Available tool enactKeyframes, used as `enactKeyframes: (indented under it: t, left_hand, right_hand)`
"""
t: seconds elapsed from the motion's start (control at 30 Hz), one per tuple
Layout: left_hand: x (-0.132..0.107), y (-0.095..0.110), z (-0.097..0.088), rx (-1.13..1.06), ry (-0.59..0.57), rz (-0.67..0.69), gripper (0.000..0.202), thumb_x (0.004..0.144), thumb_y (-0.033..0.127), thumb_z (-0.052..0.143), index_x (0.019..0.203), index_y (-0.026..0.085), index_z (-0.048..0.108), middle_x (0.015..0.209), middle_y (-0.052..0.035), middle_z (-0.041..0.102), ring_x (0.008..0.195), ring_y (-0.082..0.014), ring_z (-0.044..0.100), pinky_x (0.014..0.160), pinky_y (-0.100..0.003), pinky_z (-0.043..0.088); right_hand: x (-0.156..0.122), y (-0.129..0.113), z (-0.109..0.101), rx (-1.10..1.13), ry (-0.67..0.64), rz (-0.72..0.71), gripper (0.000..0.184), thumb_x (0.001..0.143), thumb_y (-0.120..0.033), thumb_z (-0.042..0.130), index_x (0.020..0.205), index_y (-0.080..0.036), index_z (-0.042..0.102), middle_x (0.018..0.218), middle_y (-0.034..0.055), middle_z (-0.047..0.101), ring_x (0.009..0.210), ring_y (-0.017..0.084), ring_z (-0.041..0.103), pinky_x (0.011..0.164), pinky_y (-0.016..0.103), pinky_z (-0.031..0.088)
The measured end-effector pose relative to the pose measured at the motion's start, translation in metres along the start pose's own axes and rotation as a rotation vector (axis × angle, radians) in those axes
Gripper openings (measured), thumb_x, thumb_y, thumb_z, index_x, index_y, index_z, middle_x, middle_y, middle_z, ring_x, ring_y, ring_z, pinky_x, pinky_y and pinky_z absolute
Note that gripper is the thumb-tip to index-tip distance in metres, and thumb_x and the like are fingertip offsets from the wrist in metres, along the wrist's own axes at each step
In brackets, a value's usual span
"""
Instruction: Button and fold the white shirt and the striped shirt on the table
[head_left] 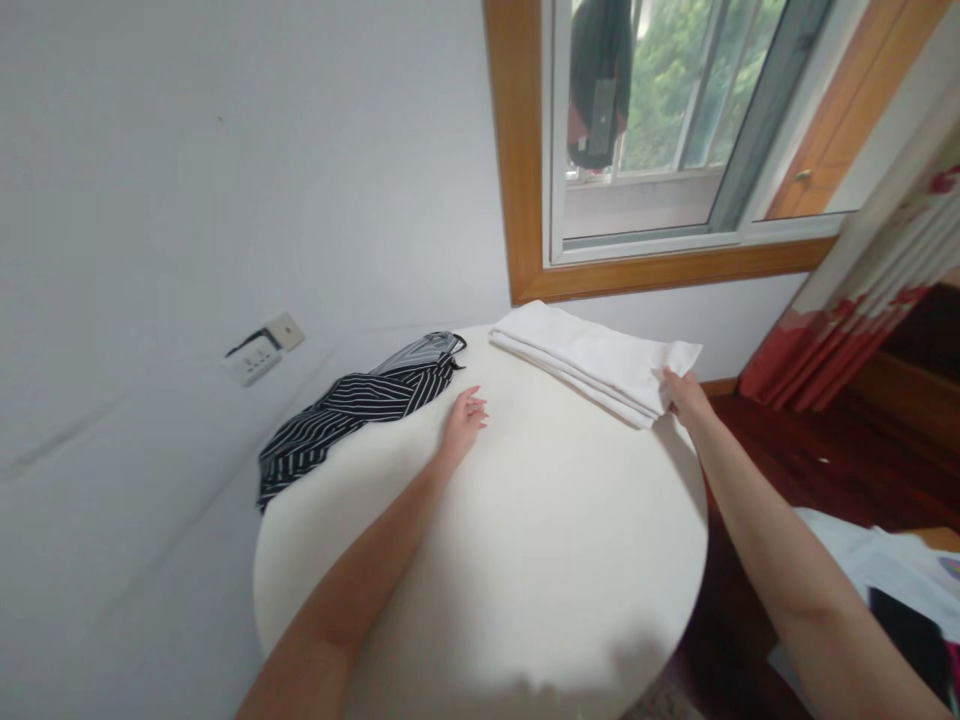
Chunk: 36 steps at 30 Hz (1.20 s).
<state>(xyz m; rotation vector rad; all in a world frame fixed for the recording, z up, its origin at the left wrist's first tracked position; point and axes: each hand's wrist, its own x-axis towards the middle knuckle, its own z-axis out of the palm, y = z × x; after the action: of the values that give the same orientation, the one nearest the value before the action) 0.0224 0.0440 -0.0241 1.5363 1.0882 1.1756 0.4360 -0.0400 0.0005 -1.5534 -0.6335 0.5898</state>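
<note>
A folded white cloth (581, 355) lies in layers along the far right of the round white table (525, 540). My right hand (681, 392) pinches its right end, where one corner lifts a little. My left hand (463, 420) is just above or on the tabletop, its fingers apart and holding nothing. To the left of that hand, a black-and-white striped garment (360, 405) lies bunched along the table's far left edge.
A wall with a power socket (259, 358) borders the table on the left. Behind the table is a wood-framed window (521, 150). A red-and-white curtain (817, 345) hangs at the right. More clothes (877, 560) lie low at the lower right.
</note>
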Motion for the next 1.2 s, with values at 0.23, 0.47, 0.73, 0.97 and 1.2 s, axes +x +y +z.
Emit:
enactKeyframes:
  t: [0.23,0.47,0.73,0.97,1.2]
  left_hand:
    - [-0.024,0.009,-0.065,0.606,0.034,0.309,0.041,0.083,0.014,0.044,0.123,0.02,0.054,0.106,-0.0076,0.06,0.091,-0.0165,0.06,0.083,-0.033,0.052]
    - [-0.028,0.012,-0.14,1.315,0.239,0.261,0.05,0.082,0.013,0.045,0.13,0.014,0.053,0.142,-0.0144,0.045,0.135,-0.0303,0.034,0.112,-0.047,0.025]
    - [-0.025,-0.01,-0.205,1.436,0.443,0.066,0.057,0.086,0.025,0.044,0.141,0.012,0.042,0.15,-0.0192,0.034,0.137,-0.034,0.028,0.111,-0.054,0.02]
    - [-0.017,0.008,-0.204,1.457,0.317,-0.105,0.038,0.09,0.023,0.036,0.121,0.014,0.057,0.118,-0.0214,0.058,0.115,-0.0362,0.047,0.09,-0.052,0.041]
    - [-0.029,0.038,-0.165,1.444,0.046,0.036,0.029,0.09,0.013,0.035,0.107,0.009,0.058,0.106,-0.0217,0.061,0.103,-0.0299,0.057,0.088,-0.043,0.044]
  right_hand:
    - [-0.046,-0.028,-0.008,-0.793,0.232,-0.439,0.071,0.075,-0.026,0.062,0.139,-0.008,0.036,0.122,0.0264,0.049,0.112,0.039,0.049,0.09,0.053,0.041]
    - [-0.155,-0.035,0.087,-0.872,-0.22,-1.041,0.039,0.088,-0.026,0.05,0.125,-0.018,0.058,0.131,0.0182,0.049,0.117,0.032,0.046,0.094,0.047,0.041]
    - [-0.217,0.016,0.138,-0.821,-0.671,-1.048,0.035,0.094,-0.03,0.041,0.118,-0.019,0.064,0.128,0.0125,0.059,0.122,0.023,0.05,0.103,0.04,0.039]
    - [-0.21,0.014,0.138,-0.767,-0.667,-1.022,0.035,0.092,-0.029,0.044,0.117,-0.017,0.065,0.126,0.013,0.061,0.121,0.023,0.053,0.104,0.04,0.04]
    - [-0.21,0.015,0.138,-0.719,-0.689,-0.99,0.033,0.091,-0.028,0.047,0.116,-0.017,0.065,0.126,0.0133,0.061,0.12,0.024,0.053,0.103,0.042,0.041]
